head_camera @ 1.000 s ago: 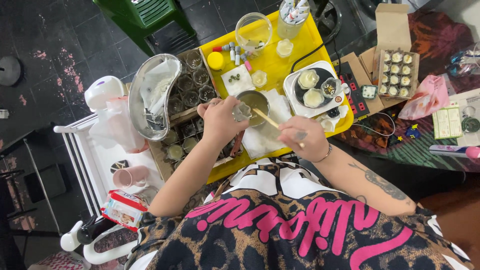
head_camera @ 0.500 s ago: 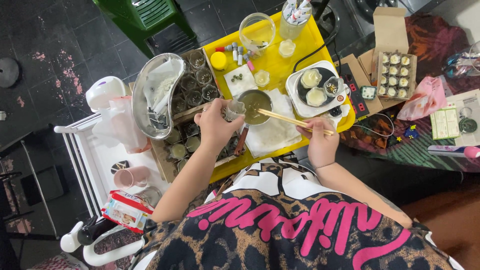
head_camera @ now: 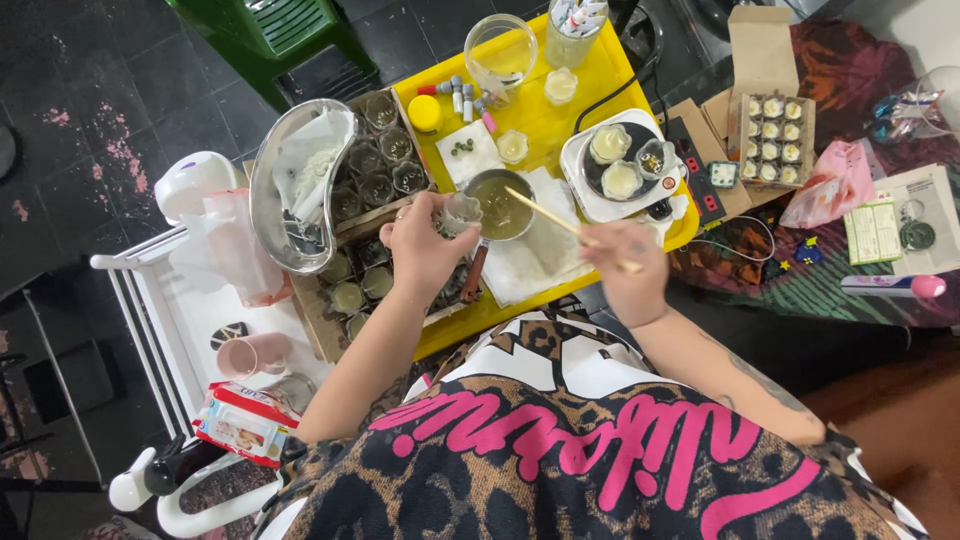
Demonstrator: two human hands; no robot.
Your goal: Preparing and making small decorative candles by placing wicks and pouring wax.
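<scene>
My left hand (head_camera: 425,245) holds a small clear glass cup (head_camera: 461,213) beside a little metal pot (head_camera: 499,208) of yellowish liquid with a brown handle. My right hand (head_camera: 625,262) grips a pair of wooden chopsticks (head_camera: 556,221) whose tips reach over the pot. Both hands hover above white paper towel on a yellow tray (head_camera: 590,80). Rows of small glass cups (head_camera: 380,170) sit in a wooden crate to the left.
A steel kidney dish (head_camera: 275,190) lies left of the crate. A white hot plate (head_camera: 625,165) carries small filled cups. A cardboard box of small candles (head_camera: 772,127), a power strip (head_camera: 700,175), a pink bag (head_camera: 835,190) and a green chair (head_camera: 260,35) surround the tray.
My right hand has turned palm down and drawn nearer, swinging the chopsticks steeper toward the pot. My left hand keeps the glass cup at the pot's rim. The view shifted slightly.
</scene>
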